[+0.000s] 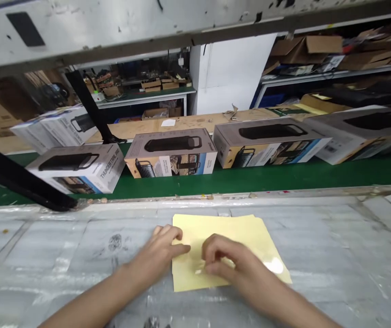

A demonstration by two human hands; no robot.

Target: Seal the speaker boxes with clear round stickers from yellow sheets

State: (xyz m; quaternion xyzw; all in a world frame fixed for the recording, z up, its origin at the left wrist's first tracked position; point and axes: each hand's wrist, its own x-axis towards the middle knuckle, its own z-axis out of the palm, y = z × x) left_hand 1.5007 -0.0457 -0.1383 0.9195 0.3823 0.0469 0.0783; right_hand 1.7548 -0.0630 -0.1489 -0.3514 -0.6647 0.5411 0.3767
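Note:
A stack of glossy pale yellow sheets (250, 228) lies flat on the plastic-covered bench in front of me. At its left edge is my left hand (164, 243), thumb reaching over the paper and the fingers apart from it; nothing shows between them. Over the middle of the top sheet is my right hand (227, 259), slightly blurred, thumb and fingers brought together in a pinch. Small bright glints show by its fingertips, but whatever they hold is too small or clear to tell.
Behind the bench runs a green conveyor belt (195, 184) carrying printed speaker boxes (173, 152) in a row. A black post (24, 177) stands at the left, and a white beam (130, 23) crosses overhead. Shelves with open cartons (304, 50) are farther back.

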